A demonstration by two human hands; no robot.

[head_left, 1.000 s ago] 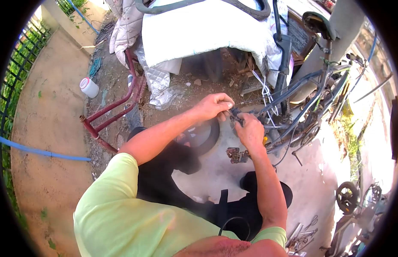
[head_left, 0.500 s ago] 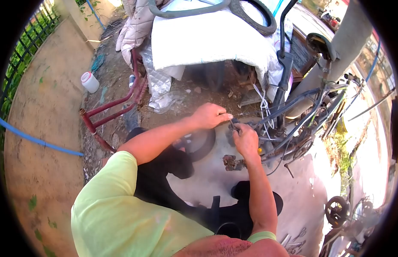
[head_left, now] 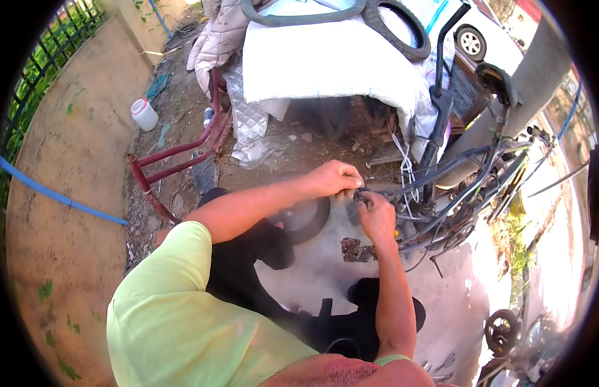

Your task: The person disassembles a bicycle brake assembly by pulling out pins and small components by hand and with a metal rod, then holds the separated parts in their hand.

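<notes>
Left hand (head_left: 338, 180) has come closer to the right hand (head_left: 378, 218) since half a second ago, and a white car (head_left: 494, 42) has come into view at upper right. Thumb and fingers of the left hand are pressed together; whatever lies between their tips is too small to tell. Fingers of the right hand curl and pinch round a dark part (head_left: 362, 195), just right of the frame's centre, between the hands; its shape is mostly covered, and whether it joins the bike (head_left: 455, 162) at right cannot be told. At upper left stands a white tub (head_left: 144, 117) with a reddish top, its contents hidden by the opaque wall. Right of it, a small can (head_left: 208, 117) shows partly behind the red frame (head_left: 177, 151); its inside cannot be seen. A white sheet (head_left: 325, 61) drapes over a heap at upper centre, the shapes beneath lost in shade. On it lie a tyre (head_left: 384, 33) and a grey hoop (head_left: 306, 21), the latter cut off by the top edge. Below the left forearm, a dark ring (head_left: 320, 224) is partly covered. Tools (head_left: 443, 367) at the bottom edge are blurred.
</notes>
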